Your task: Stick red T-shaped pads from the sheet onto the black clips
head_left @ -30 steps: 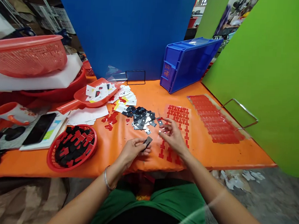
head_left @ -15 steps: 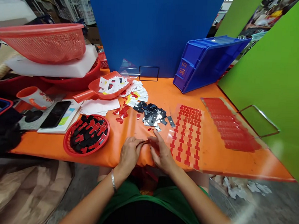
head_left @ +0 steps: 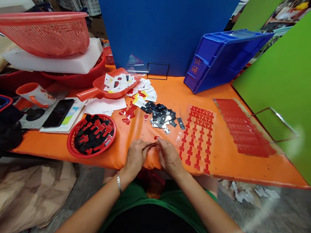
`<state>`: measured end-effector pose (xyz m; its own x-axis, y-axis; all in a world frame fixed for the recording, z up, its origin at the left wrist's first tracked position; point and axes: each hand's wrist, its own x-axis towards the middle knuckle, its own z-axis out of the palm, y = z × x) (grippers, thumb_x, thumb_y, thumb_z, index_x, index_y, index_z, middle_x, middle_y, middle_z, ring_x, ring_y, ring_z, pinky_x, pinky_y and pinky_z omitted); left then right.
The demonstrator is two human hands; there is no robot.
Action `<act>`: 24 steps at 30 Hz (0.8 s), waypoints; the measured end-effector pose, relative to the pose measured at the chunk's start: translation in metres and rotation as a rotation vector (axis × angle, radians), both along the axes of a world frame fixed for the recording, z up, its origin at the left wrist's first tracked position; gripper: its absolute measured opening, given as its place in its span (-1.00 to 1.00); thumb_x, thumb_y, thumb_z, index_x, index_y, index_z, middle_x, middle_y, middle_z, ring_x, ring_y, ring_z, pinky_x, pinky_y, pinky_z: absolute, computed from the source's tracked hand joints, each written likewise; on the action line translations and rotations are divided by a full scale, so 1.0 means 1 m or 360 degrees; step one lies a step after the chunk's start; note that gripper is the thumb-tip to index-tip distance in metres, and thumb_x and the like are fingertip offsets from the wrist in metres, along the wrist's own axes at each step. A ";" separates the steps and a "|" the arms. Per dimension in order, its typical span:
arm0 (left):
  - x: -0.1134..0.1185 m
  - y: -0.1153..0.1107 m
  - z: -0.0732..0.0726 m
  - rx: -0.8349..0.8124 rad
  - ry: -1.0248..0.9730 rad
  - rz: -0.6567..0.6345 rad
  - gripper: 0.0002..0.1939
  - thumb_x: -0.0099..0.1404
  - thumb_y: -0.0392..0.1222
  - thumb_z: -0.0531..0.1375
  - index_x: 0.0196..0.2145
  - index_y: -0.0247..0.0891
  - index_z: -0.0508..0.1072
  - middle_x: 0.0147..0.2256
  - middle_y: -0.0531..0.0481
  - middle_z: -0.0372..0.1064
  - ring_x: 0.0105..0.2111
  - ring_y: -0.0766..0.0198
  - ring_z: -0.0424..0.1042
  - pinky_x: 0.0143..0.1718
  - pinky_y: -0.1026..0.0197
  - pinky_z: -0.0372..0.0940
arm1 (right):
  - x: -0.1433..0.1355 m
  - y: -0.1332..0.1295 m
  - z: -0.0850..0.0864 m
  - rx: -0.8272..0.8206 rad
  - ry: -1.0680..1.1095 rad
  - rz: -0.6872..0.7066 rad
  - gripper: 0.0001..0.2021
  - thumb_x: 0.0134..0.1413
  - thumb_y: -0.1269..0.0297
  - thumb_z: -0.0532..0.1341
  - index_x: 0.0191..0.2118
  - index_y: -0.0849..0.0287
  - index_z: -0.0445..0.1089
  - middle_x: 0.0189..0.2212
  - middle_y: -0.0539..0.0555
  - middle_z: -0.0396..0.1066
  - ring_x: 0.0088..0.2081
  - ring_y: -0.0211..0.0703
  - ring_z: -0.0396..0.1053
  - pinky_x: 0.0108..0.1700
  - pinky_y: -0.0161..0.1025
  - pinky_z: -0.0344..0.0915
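My left hand [head_left: 136, 158] pinches a small flat dark piece [head_left: 151, 144] at the table's front edge, between thumb and forefinger. My right hand [head_left: 169, 158] closes on the other end of that piece, its fingers curled in. Just beyond the right fingertips a small red sticker bit [head_left: 156, 137] shows. A heap of small black and silver plates [head_left: 162, 115] lies ahead of both hands. To the right is a clear sheet of red T-shaped stickers [head_left: 200, 141]. Left of my hands, a red basket [head_left: 69, 140] holds black pieces with red stickers on them.
An orange dustpan [head_left: 94, 92] with white cards sits at the back left. Red scraps [head_left: 128, 113] lie beside the plates. A phone [head_left: 58, 113] and a mug [head_left: 35, 94] are farther left. A blue bin [head_left: 212, 64] leans at the back; a red sheet [head_left: 242, 128] lies at right.
The right fingers have come down and drawn together onto the piece; before, they were spread apart. My left hand keeps its pinch. The whole view has shifted slightly.
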<state>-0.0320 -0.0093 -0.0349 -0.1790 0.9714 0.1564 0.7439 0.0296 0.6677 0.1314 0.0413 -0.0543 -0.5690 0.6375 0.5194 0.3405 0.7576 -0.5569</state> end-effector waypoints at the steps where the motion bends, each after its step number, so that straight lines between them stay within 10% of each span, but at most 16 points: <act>1: 0.000 0.000 0.000 0.0000 0.0001 -0.0002 -0.78 0.32 -0.21 0.12 -0.18 -0.20 0.55 -0.40 -0.06 0.40 -0.31 0.23 0.36 -0.22 0.21 0.26 | 0.000 0.000 -0.001 0.0008 -0.0004 0.0000 -0.34 0.17 0.53 -0.02 0.31 -0.09 -0.18 0.04 0.15 0.31 0.06 -0.01 0.30 0.02 0.09 0.34; 12: -0.002 0.005 0.011 -0.0095 -0.0263 0.0088 -0.84 0.25 -0.25 0.17 -0.27 -0.23 0.57 -0.34 -0.09 0.48 -0.31 0.21 0.43 -0.20 0.19 0.28 | -0.001 -0.003 0.011 -0.0396 0.0340 -0.0093 -0.47 0.19 0.42 0.06 0.24 -0.02 -0.03 0.03 0.16 0.31 0.06 -0.05 0.31 0.06 0.03 0.32; 18: 0.011 0.008 0.025 -0.0222 -0.1218 0.0194 -0.92 0.18 -0.26 0.21 -0.34 -0.27 0.50 -0.37 -0.03 0.50 -0.37 0.28 0.47 -0.29 0.28 0.35 | 0.000 -0.003 0.042 -0.0877 0.0813 -0.0375 -0.83 0.14 0.22 0.16 -0.14 0.08 0.27 -0.21 0.10 0.35 -0.20 -0.14 0.39 -0.22 -0.18 0.40; 24: 0.030 0.010 0.024 -0.0627 -0.2109 0.0368 -0.96 0.23 -0.39 0.16 -0.31 -0.35 0.39 -0.40 -0.11 0.51 -0.53 0.35 0.48 -0.41 0.28 0.43 | -0.003 -0.005 0.038 -0.1081 0.0843 -0.0466 -0.85 0.00 0.22 0.26 -0.34 0.09 0.29 -0.41 0.00 0.34 -0.37 -0.20 0.37 -0.35 -0.25 0.35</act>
<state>-0.0015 0.0006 -0.0112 -0.1370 0.8400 -0.5250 -0.4723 0.4104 0.7800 0.1285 0.0363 -0.0167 -0.1297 0.9834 0.1266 0.0402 0.1328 -0.9903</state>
